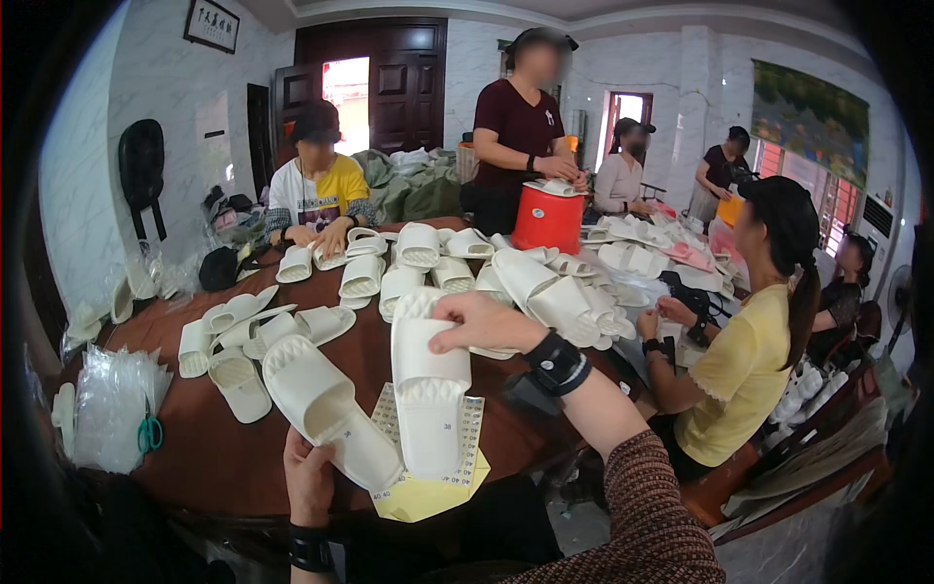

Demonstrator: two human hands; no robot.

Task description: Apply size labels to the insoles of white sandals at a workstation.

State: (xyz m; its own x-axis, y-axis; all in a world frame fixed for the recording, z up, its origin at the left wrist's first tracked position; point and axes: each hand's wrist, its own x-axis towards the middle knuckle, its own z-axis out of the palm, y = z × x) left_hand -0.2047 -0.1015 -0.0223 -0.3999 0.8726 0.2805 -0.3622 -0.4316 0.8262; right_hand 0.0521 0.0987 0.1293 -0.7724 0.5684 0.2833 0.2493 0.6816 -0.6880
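Observation:
Two white slide slippers are up in front of me, each bearing a small printed label on its insole. My left hand (309, 475) is closed on the heel-side edge of the left slipper (313, 397), which tilts to the left. Upright beside it stands the other slipper (434, 428); my right hand (486, 324) grips it near the toe and strap, thumb across the front. Partly hidden behind both slippers is a yellow-backed sheet of small printed stickers (428, 499) at the table's near edge.
A brown-covered round table (185, 448) carries several loose white slippers (243, 384) and a larger pile (555, 302). Clear plastic bags (107, 409) and teal-handled scissors (149, 435) lie at left. A red bucket (547, 222) stands at the far side. Several people sit or stand around, one in yellow (739, 380) close at right.

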